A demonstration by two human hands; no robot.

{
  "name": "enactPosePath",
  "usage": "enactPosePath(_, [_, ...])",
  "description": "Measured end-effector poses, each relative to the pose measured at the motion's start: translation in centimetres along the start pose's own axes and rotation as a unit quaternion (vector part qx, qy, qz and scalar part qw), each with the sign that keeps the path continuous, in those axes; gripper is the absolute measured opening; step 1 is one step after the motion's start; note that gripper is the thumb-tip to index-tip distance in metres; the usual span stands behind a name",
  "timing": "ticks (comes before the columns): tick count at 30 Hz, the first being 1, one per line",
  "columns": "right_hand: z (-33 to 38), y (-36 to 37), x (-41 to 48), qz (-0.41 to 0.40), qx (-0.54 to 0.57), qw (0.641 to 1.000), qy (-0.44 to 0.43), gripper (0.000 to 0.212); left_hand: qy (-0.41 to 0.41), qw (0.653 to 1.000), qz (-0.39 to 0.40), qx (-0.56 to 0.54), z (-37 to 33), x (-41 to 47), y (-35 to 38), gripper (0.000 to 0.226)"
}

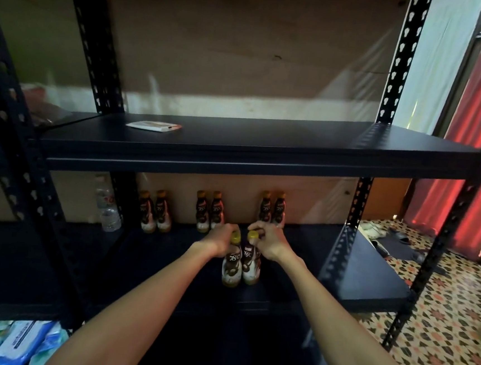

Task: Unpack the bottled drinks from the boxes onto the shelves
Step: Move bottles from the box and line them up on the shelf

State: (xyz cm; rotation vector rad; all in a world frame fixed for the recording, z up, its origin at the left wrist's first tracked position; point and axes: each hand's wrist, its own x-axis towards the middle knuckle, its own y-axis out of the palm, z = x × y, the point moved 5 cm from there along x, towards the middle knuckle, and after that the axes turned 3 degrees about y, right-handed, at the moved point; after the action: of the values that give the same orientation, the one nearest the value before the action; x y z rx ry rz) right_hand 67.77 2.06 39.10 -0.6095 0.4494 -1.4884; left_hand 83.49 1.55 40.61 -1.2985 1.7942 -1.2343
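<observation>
1. Looking down at the black lower shelf (370, 281) beside patterned floor tiles (438, 330).
2. Gripping the left bottle (231, 269) at its yellow cap with the left hand (221, 239), fingers curled.
3. Gripping the right bottle (250, 269) likewise with the right hand (269, 240); holding both upright, touching, mid-shelf.
4. Looking past to the back-row bottles (210, 211), standing in three pairs.
</observation>
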Motion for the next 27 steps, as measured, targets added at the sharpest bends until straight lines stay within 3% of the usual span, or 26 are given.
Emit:
enactPosePath(4, [0.1,0.1,-0.1,0.011,-0.008,1.000,-0.005,0.025,0.001,1.000,-0.005,0.009,0.0,-0.3,0.1,0.037])
enactPosePath(7, [0.4,0.0,-0.1,0.043,-0.023,0.999,-0.010,0.038,-0.001,1.000,0.000,0.012,-0.1,-0.4,0.1,0.043])
enactPosePath(12, [0.4,-0.1,-0.7,0.061,-0.016,0.998,-0.022,0.028,0.000,1.000,0.004,0.003,-0.3,-0.6,0.0,0.043])
enactPosePath(17, [0.3,-0.1,-0.9,0.055,-0.021,0.997,-0.042,0.034,0.011,1.000,0.006,-0.025,0.0,-0.7,0.1,0.038])
enactPosePath(20, [-0.1,0.2,-0.8,0.071,-0.005,0.997,-0.034,0.044,0.007,0.999,0.004,-0.052,0.8,-0.8,1.0,0.061])
enactPosePath(24, [-2.5,1.1,-0.7,0.073,0.065,0.995,-0.013,0.082,-0.051,0.988,-0.003,-0.142,2.8,-1.6,3.0,0.110])
enactPosePath(25, [-3.2,1.4,-0.9,0.069,0.092,0.993,0.001,0.088,-0.068,0.984,-0.001,-0.163,3.3,-1.8,3.7,0.112])
enactPosePath(27, [-4.9,2.6,-1.2,0.075,0.116,0.990,0.022,0.084,-0.084,0.980,0.009,-0.181,3.9,-2.2,5.2,0.086])
